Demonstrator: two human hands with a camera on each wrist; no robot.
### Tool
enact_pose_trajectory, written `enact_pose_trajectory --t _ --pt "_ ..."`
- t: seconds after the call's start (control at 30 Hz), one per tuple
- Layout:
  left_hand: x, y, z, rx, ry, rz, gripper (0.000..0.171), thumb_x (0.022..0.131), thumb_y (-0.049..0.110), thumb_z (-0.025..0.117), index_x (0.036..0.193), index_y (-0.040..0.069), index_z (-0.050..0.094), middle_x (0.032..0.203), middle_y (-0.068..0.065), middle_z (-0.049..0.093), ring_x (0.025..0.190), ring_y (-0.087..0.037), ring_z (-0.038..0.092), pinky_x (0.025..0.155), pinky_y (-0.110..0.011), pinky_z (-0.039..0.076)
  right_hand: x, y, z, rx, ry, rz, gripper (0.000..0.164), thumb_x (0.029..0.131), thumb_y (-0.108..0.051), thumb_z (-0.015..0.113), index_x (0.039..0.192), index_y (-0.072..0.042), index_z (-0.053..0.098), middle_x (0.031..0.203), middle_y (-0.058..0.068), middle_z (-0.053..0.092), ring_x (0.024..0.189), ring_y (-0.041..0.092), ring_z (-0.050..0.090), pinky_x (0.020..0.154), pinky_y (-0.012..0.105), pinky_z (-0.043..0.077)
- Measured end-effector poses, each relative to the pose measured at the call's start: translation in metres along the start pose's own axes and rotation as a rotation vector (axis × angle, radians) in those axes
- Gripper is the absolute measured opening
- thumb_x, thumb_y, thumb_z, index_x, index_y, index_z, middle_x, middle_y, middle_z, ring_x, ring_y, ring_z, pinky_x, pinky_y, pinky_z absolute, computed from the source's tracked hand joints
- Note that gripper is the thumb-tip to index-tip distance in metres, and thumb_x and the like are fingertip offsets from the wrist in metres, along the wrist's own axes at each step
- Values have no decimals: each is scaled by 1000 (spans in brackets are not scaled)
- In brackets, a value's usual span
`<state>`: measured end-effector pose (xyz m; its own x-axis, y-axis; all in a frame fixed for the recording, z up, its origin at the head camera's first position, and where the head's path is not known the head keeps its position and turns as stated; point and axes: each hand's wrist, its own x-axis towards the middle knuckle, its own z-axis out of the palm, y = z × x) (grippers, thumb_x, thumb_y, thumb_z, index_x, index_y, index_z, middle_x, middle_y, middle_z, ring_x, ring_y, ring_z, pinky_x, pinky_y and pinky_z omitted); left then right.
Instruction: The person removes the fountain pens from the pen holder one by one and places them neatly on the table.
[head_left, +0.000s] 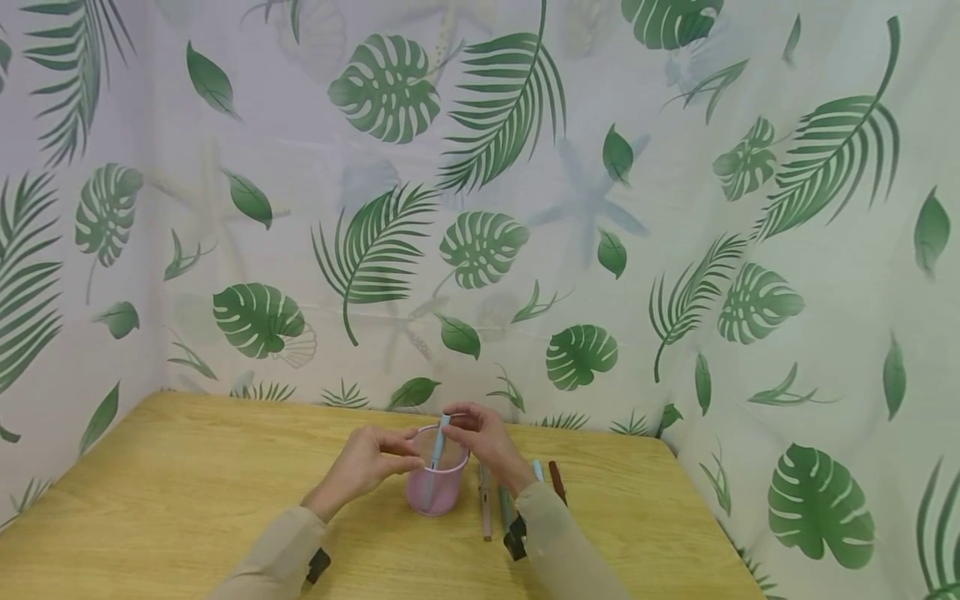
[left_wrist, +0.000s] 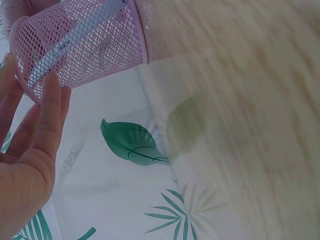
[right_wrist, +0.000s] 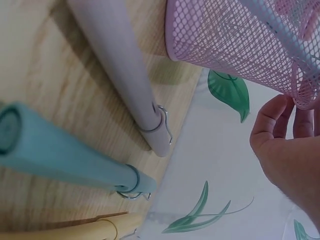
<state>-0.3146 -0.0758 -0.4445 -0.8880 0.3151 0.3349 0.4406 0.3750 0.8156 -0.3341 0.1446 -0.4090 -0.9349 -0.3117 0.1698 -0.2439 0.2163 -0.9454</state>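
A pink mesh pen cup (head_left: 447, 493) stands upright on the table. My left hand (head_left: 367, 458) holds its rim from the left; fingers (left_wrist: 50, 112) lie against the rim in the left wrist view. Inside the cup leans a light blue pen (head_left: 441, 437), its lower part showing through the mesh. My right hand (head_left: 486, 437) pinches this pen near its top, above the cup's far right rim. In the right wrist view that hand (right_wrist: 295, 150) is partly cut off by the frame, and its fingertips are hidden behind the cup.
To the cup's right lie a pinkish pen (head_left: 486, 512), a green pen (head_left: 506, 504), a light blue one and a dark red pen (head_left: 557, 482). A yellow pen (right_wrist: 75, 231) shows in the right wrist view. Leaf-patterned cloth (head_left: 480, 333) hangs behind the wooden table (head_left: 187, 483).
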Motion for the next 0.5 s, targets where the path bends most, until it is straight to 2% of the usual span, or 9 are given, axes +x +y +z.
enact_pose_trajectory --t 0.1,0.2,0.3,0.5 --pt "-1 0 0 7 -1 8 21 82 28 79 92 10 79 126 -14 66 110 -32 67 82 -36 58 0 1 0 3 6 8 31 93 -6 66 122 4 61 114 22 68 94 8 63 79 34 50" --pt "-1 0 0 17 1 6 20 82 28 79 91 11 79 126 -12 67 109 -32 68 82 -36 58 0 3 0 -1 12 24 31 93 -8 66 121 4 62 112 19 69 93 8 63 80 31 51" --pt "-1 0 0 21 1 2 19 82 28 79 91 11 79 126 -11 67 109 -31 68 82 -35 58 -1 3 0 -10 17 37 31 93 -9 67 121 4 63 114 18 70 97 11 64 83 30 52" --pt "0 -1 0 16 0 0 19 82 28 80 91 11 79 126 -12 67 109 -31 68 82 -35 58 12 28 -1 -21 56 41 34 91 -18 71 121 -2 66 115 15 70 106 19 65 87 30 54"
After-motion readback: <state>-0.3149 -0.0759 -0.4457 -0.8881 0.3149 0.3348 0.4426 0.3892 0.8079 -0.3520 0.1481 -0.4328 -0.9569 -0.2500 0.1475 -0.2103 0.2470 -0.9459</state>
